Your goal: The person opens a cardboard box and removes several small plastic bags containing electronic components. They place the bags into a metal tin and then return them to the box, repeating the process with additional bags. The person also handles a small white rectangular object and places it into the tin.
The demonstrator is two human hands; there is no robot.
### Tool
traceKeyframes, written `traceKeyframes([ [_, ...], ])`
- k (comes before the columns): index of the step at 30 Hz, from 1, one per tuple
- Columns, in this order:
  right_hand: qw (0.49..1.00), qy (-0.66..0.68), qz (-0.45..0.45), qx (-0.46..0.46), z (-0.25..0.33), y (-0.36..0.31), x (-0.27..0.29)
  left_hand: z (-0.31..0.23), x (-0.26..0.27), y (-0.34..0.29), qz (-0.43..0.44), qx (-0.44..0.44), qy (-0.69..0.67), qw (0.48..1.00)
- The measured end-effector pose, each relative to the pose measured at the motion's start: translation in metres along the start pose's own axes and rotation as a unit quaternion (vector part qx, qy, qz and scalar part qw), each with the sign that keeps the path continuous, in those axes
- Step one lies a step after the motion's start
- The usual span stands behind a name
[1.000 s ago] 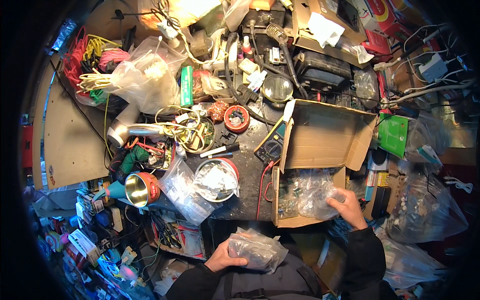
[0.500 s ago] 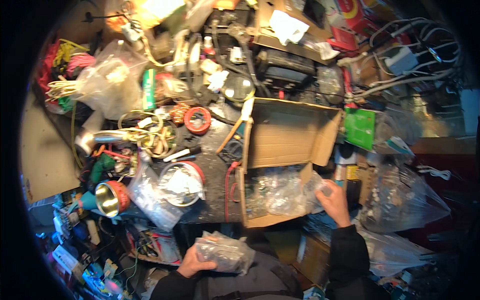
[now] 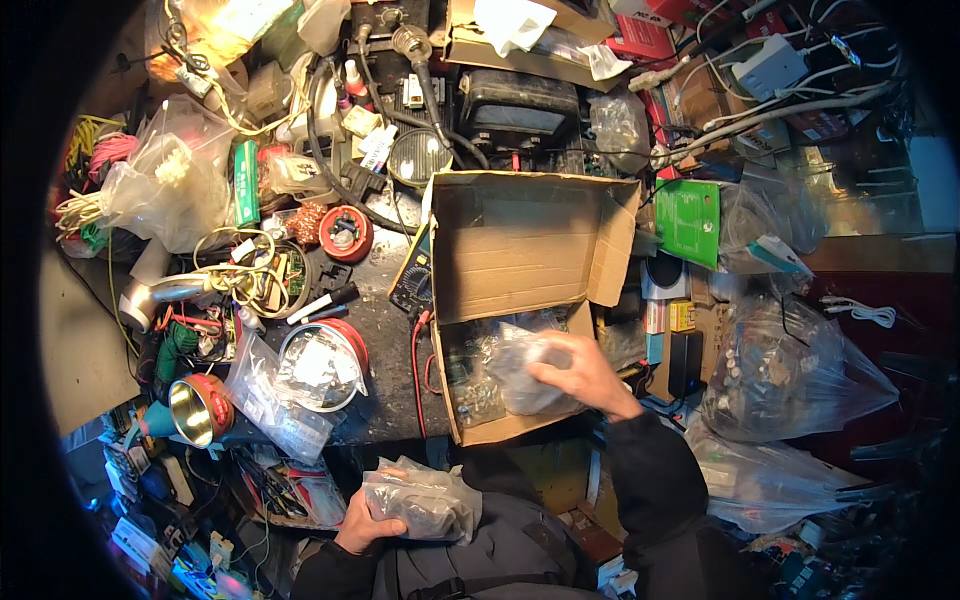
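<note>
An open cardboard box (image 3: 530, 245) stands on the bench ahead of me with its lid raised. Several clear plastic bags (image 3: 478, 385) of small parts lie inside it. My right hand (image 3: 588, 376) reaches over the box's right side, its fingers closed on the crumpled top of a clear plastic bag (image 3: 522, 368). That bag's lower part rests among the others, and its contents are hard to make out. Close to my body, my left hand (image 3: 368, 525) grips a bundle of plastic bags (image 3: 425, 500), thumb in front; something dark shows through the plastic.
Left of the box lie a multimeter (image 3: 410, 282), a red-rimmed round tin (image 3: 325, 365), a red solder-style spool (image 3: 346, 233) and marker pens (image 3: 322, 302). A green board (image 3: 688, 222) and large clear bags (image 3: 770, 365) crowd the right. White cables (image 3: 780, 115) tangle at far right.
My right hand has moved left from the box's right edge to over its inside, with the clear bag in its fingers. The left hand still holds its bundle. The whole view has shifted.
</note>
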State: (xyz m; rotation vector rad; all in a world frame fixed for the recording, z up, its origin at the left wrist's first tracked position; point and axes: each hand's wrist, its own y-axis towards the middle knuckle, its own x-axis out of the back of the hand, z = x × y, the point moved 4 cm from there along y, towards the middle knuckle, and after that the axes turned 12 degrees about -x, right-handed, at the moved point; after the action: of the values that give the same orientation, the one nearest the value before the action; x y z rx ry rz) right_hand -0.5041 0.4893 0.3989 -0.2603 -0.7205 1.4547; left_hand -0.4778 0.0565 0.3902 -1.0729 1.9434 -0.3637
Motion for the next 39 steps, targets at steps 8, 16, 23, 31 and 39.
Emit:
traceKeyframes([
  [8, 0.972, -0.140, -0.189, 0.022, -0.028, 0.059, -0.041, 0.003, -0.001, 0.001, -0.004, -0.005, 0.015, 1.000],
  [16, 0.930, -0.163, -0.330, 0.024, -0.021, -0.022, -0.004, 0.006, -0.004, 0.003, -0.012, -0.005, -0.013, 1.000],
  [23, 0.923, -0.329, -0.193, -0.051, -0.053, -0.044, -0.046, 0.006, -0.003, 0.011, 0.008, 0.007, 0.002, 1.000],
  [31, 0.906, -0.363, -0.198, -0.093, -0.067, -0.032, -0.067, 0.004, -0.007, 0.008, -0.002, 0.015, -0.005, 1.000],
  [39, 0.973, -0.085, -0.114, -0.182, -0.069, -0.024, -0.002, 0.010, -0.004, 0.003, -0.004, 0.014, -0.017, 1.000],
])
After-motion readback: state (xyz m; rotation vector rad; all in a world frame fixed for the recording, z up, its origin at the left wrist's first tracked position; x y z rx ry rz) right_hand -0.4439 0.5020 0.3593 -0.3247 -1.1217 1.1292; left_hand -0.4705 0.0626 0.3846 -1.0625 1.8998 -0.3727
